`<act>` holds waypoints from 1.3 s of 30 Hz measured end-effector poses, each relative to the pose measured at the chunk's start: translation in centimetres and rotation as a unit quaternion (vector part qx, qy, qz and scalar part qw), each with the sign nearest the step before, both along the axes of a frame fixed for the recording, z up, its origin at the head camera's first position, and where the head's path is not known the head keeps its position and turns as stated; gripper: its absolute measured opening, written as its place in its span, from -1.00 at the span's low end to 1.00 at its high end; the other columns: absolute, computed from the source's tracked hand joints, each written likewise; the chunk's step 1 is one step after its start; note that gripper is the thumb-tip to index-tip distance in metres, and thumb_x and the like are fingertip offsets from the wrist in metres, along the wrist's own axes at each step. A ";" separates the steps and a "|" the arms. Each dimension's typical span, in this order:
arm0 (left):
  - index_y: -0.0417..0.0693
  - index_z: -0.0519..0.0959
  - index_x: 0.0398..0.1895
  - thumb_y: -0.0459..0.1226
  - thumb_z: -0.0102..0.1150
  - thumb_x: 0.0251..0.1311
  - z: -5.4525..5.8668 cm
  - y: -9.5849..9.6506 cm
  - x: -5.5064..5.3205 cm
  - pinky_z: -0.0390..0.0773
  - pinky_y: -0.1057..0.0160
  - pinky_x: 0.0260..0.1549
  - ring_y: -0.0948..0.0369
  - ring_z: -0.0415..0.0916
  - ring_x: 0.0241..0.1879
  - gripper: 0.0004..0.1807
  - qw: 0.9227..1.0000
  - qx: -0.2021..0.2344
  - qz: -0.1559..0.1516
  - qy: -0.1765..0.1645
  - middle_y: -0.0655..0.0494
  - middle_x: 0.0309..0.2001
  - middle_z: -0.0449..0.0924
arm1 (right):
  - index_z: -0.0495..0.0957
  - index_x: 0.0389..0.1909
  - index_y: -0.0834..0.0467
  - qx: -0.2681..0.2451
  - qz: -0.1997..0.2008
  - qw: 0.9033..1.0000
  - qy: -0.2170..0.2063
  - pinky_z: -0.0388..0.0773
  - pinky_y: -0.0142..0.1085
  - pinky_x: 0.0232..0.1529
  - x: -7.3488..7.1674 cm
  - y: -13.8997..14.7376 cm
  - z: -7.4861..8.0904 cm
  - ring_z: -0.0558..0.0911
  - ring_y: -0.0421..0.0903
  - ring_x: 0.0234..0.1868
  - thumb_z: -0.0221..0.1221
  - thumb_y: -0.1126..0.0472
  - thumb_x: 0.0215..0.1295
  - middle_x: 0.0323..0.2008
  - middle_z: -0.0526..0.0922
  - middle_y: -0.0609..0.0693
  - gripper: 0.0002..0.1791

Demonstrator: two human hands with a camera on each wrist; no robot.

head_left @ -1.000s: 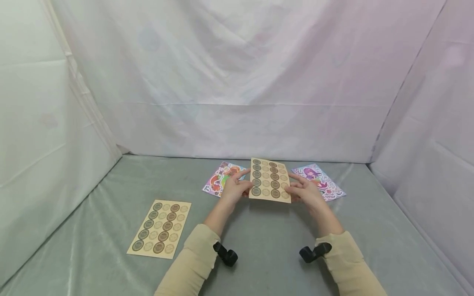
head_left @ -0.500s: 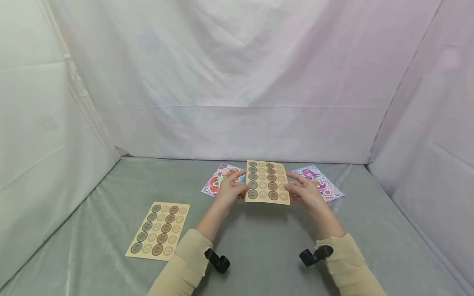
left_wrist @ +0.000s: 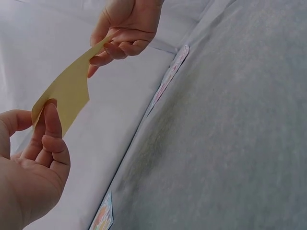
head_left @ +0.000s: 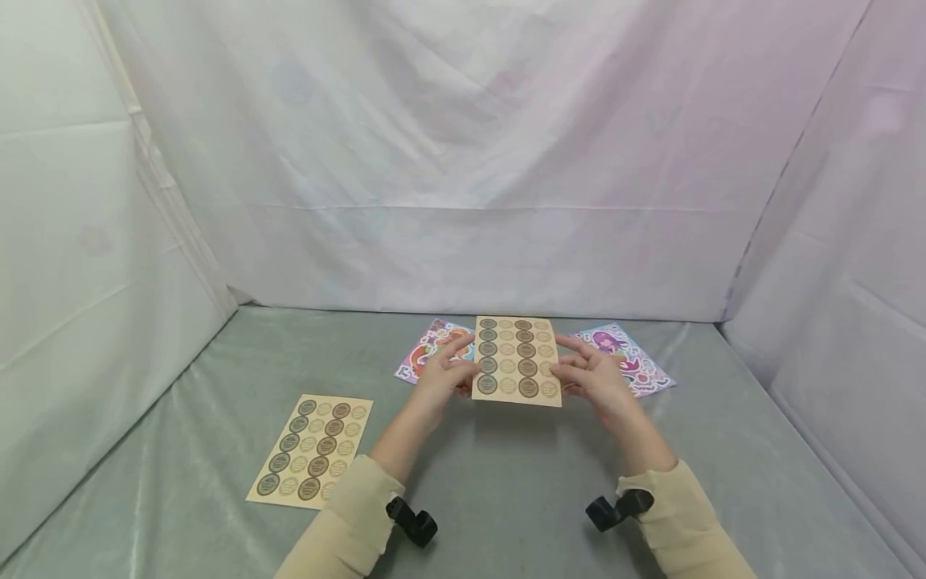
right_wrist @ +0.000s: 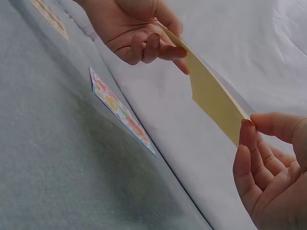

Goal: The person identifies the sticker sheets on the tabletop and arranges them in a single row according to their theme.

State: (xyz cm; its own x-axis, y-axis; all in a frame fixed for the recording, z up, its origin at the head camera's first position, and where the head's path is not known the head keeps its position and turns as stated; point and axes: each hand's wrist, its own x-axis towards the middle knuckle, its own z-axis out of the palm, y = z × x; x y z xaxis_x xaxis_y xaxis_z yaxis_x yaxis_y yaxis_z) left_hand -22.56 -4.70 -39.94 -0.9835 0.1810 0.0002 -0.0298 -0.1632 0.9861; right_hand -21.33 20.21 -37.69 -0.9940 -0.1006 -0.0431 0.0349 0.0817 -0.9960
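Observation:
Both hands hold up a tan sticker sheet [head_left: 517, 362] printed with rows of round seals, dark and pale columns by turns. My left hand [head_left: 439, 379] pinches its left edge between thumb and fingers; my right hand [head_left: 595, 381] pinches the right edge. In the left wrist view the plain yellow back of the sheet [left_wrist: 72, 88] shows, slightly bowed and raised off the table. The right wrist view shows thumb and fingertips of the right hand [right_wrist: 271, 167] meeting at its edge. A matching sticker sheet [head_left: 311, 450] lies flat on the table at the left.
Behind the held sheet lie two colourful cartoon sticker sheets: an orange and green one [head_left: 423, 354] at left, partly covered, and a purple one [head_left: 633, 362] at right. Grey cloth covers the table [head_left: 499, 498]. White curtains [head_left: 463, 161] close off the back and sides.
Both hands have shifted the held sticker sheet slightly left and a little toward me, levelling its tilt. The left forearm has swung left and now overlaps a corner of the flat sheet.

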 end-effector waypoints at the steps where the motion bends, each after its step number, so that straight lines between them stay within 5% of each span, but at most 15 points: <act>1: -0.11 0.36 0.33 -0.44 0.14 0.09 0.0 -0.1 0.1 0.37 0.36 -0.61 0.28 0.39 -0.65 -0.36 1.000 0.003 0.002 0.001 0.11 -0.57 0.58 | 0.20 0.39 0.26 0.003 0.000 1.000 0.003 0.60 -0.31 -0.37 0.1 -0.1 0.0 0.64 -0.18 -0.41 0.21 0.38 0.25 -0.31 0.69 -0.06 -0.31; 22: -0.14 0.41 0.29 -0.45 0.16 0.12 -0.2 -2.0 1.8 0.40 0.32 -0.57 0.25 0.41 -0.61 -0.42 0.999 -0.012 0.036 0.013 0.09 -0.49 0.64 | 0.28 0.33 0.20 0.042 -0.003 0.999 0.008 0.59 -0.26 -0.38 1.8 -2.2 -0.5 0.63 -0.09 -0.40 0.27 0.36 0.18 -0.33 0.67 0.04 -0.32; 39: -0.05 0.41 0.29 -0.47 0.18 0.10 -0.4 -4.3 3.1 0.41 0.32 -0.56 0.24 0.38 -0.61 -0.39 0.998 -0.050 0.019 0.021 0.06 -0.51 0.63 | 0.24 0.37 0.20 0.031 0.021 0.999 0.016 0.60 -0.19 -0.42 3.1 -3.6 -1.0 0.62 -0.06 -0.46 0.29 0.40 0.14 -0.39 0.65 0.07 -0.25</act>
